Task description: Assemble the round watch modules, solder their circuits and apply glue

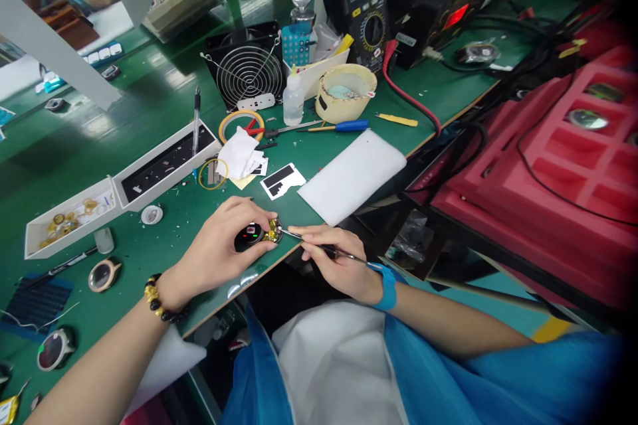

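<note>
Well left of the round black electronic module (245,238), a white tray (80,235) of gold-coloured parts (64,224) sits on the bench (172,229). The left hand's (224,239) fingers pinch the module around its sides near the bench edge. Just right of it, the right hand's (339,255) fingers grip a slim metal tool (326,248), tip at the module's right side.

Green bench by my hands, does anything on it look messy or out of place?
A little untidy: a crumpled white tissue or cloth overlaps the yellow tape ring, and a pen slants across the dark-lined tray instead of lying inside.
</note>
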Demonstrator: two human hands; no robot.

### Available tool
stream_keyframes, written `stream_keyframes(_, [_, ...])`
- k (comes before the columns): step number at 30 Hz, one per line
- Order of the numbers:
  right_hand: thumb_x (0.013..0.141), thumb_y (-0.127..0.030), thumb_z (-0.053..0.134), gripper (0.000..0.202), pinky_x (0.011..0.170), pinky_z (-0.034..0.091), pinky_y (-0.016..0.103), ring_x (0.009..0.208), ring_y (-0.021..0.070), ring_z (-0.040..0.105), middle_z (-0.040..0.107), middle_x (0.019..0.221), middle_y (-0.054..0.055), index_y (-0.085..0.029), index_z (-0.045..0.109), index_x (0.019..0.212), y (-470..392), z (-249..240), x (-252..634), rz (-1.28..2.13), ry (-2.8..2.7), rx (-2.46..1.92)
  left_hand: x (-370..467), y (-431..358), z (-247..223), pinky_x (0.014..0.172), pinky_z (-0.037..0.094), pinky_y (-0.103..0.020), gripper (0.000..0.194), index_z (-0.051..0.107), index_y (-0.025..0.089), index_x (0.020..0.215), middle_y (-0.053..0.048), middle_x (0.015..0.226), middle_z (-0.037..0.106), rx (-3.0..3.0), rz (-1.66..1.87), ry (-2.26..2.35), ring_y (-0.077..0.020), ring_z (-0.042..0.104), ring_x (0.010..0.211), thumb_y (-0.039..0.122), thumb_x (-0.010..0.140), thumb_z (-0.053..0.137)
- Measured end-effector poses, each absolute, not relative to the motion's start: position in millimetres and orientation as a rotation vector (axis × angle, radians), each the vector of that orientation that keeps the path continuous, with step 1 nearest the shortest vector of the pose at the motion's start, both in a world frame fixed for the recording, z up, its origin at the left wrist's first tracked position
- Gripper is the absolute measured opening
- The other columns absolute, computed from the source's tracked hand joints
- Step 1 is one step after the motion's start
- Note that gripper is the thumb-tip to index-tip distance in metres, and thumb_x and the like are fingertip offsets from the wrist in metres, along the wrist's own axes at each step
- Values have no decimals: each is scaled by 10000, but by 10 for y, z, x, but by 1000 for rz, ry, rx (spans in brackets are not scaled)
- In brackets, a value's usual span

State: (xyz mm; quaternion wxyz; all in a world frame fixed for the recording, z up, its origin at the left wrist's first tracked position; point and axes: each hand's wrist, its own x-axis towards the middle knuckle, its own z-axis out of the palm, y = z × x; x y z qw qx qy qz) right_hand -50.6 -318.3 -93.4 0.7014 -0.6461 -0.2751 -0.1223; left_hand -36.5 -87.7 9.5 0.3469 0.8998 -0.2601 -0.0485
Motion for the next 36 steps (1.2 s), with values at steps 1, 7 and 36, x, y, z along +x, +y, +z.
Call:
stream_keyframes(1, [910, -9, 646, 317, 655, 675, 268, 830, 168, 786, 767, 1198, 72, -241, 688, 1123, -3181, -945, -499, -289, -629, -1434, -364, -877, 94, 1086, 465, -484, 152, 632, 237, 1011, -43, 1191, 734, 2335, -126, -676, -247, 590, 1147, 333, 930, 717])
stream_keyframes(7, [925, -55, 657, 263, 671, 680, 286, 834, 183, 793, 768, 1192, 93, -230, 673, 1120, -3183, -972, -453, -361, -717, -1465, -366, -873, 92, 1094, 462, -477, 165, 632, 238, 1024, -39, 1189, 735, 2324, -115, -682, -235, 593, 1136, 331, 925, 726])
stream_keyframes(36, [922, -96, 715, 247, 854, 661, 322, 1069, 217, 760, 772, 1183, 82, -222, 687, 1133, -3305, -714, -441, -309, -744, -1592, -366, -871, 108, 1140, 430, -504, 179, 628, 242, 1058, -53, 1220, 721, 2297, -149, -667, -236, 593, 1195, 340, 936, 717])
